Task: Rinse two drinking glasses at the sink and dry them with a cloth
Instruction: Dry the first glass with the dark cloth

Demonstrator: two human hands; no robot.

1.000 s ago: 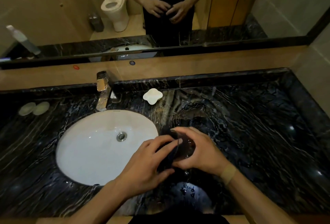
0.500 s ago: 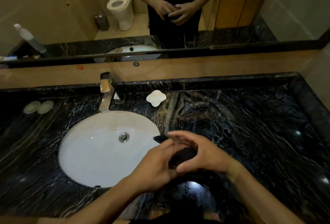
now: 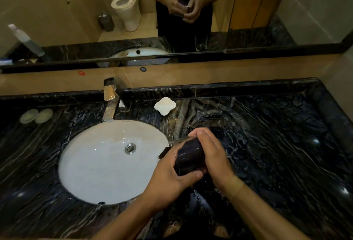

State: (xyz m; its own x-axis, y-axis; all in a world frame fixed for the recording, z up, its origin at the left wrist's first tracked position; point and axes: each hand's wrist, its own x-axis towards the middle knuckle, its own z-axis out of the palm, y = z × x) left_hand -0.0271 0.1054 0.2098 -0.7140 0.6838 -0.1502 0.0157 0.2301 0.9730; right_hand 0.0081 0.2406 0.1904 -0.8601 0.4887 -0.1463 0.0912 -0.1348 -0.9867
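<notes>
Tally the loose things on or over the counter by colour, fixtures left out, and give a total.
White: 1, the clover-shaped dish behind the basin.
Pale green: 2, the round pads at far left, touching each other.
Clear: 1, the glass, held by the left hand and right hand.
Dark: 1, the cloth inside the glass.
Total: 5

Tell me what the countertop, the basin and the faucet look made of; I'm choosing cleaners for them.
The countertop looks like polished dark marble or a similar stone: white veining, glossy light spots. The basin looks like glazed white ceramic, smooth with soft highlights. The faucet looks like chromed metal, mirroring its surroundings. The exact material can't be confirmed from the picture.
</notes>
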